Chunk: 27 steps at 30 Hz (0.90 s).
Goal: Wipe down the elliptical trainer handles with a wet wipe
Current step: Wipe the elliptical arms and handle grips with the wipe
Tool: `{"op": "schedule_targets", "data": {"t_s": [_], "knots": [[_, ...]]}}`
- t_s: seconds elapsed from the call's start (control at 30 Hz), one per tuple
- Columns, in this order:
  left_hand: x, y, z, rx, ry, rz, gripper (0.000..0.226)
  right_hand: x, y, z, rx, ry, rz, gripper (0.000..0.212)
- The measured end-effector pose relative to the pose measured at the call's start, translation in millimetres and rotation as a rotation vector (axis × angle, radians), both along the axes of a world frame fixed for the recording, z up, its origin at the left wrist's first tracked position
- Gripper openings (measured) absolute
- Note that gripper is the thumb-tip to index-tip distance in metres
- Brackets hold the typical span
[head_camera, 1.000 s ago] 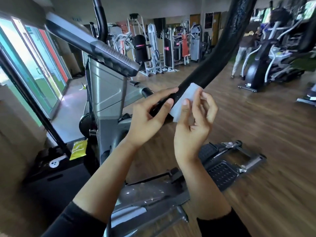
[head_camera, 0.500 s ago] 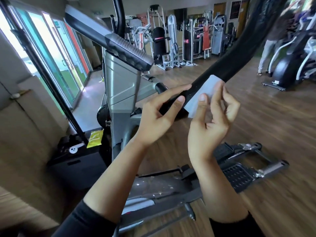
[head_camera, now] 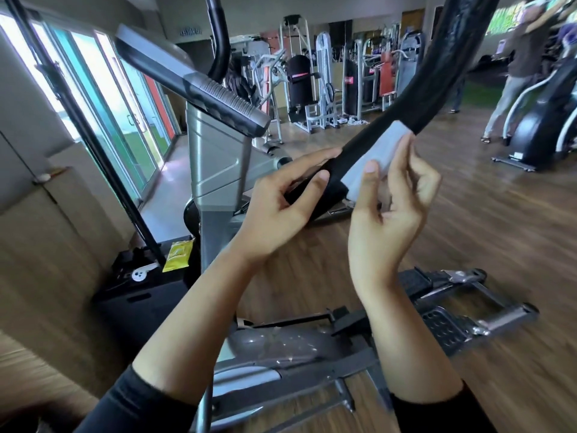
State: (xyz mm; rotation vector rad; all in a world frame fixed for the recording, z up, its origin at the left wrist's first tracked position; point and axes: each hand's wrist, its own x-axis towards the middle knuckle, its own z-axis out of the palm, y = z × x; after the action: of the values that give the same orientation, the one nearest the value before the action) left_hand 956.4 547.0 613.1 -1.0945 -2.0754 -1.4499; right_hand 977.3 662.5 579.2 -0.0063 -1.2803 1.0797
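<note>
Right hand (head_camera: pixel 387 214) pinches the white wipe (head_camera: pixel 374 157) against the black handle (head_camera: pixel 415 98); left hand (head_camera: pixel 281 210) curls around the handle just below.

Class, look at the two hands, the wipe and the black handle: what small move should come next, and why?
Probably slide the right hand up the black foam handle. It pinches the white wet wipe against the grip, the left hand steadies the handle's lower end, and a long stretch of foam lies above the wipe.
</note>
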Motion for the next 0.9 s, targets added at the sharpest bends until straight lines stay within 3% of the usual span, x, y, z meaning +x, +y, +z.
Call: {"op": "schedule_targets", "data": {"t_s": [0.13,0.37,0.57,0.9], "knots": [[-0.1,10.0,9.1,-0.037,0.028,0.011,0.032,8.6,-10.6,-16.2,0.025,-0.045,0.067,0.04],[1.9,28.6,23.3,-0.07,0.048,0.043,0.033,-5.2,31.1,24.2,0.007,0.046,0.02,0.035],[3.7,39.6,31.6,-0.086,0.058,0.062,0.034,-1.7,28.7,9.5,0.053,0.013,0.042,0.038],[6.7,60.7,46.5,-0.151,0.162,0.143,0.036,-11.2,64.2,41.2,0.054,0.04,0.024,0.039]]}}
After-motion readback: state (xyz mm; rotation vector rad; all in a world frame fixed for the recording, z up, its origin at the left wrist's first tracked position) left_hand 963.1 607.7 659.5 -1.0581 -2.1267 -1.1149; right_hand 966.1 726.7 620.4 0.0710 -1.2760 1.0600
